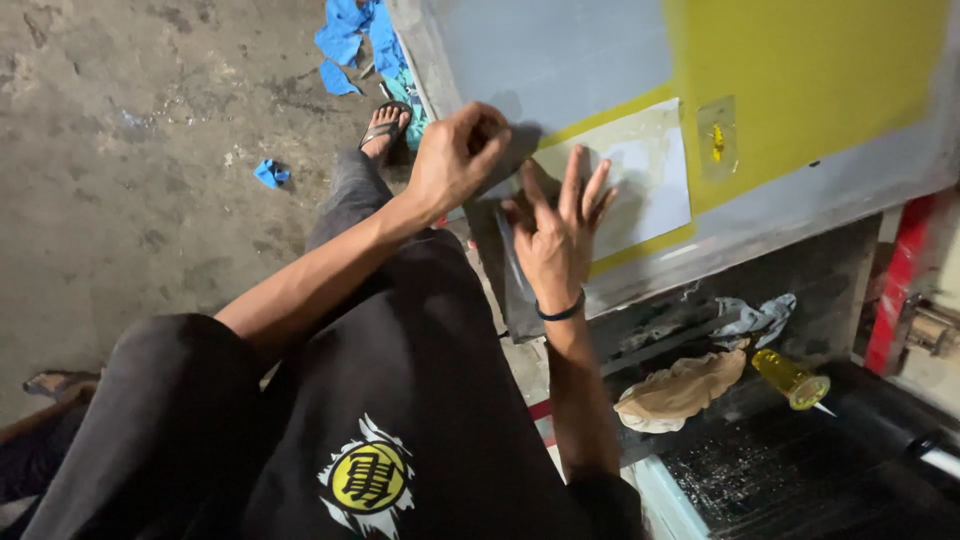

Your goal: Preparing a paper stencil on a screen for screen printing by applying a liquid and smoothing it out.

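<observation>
From the head view, a screen-printing frame [800, 205] with yellow mesh lies tilted at the right. The left hand [455, 155] is pinched shut, apparently on clear tape, though this cannot be told for sure. The right hand [555, 235], fingers spread, presses the white paper sheet [650, 180] on the mesh. Pressing flat while pulling evenly would keep the sheet from wrinkling.

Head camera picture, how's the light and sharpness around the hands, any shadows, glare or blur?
Head view: dim, warm light; the left hand and right hand are fairly sharp, fingertips slightly soft; the left hand casts a dark shadow on the screen frame; the pale sheet shows mild brightness, no hard glare; the lower right corner by the yellow bottle is dark; edges bend slightly from the wide lens.
</observation>
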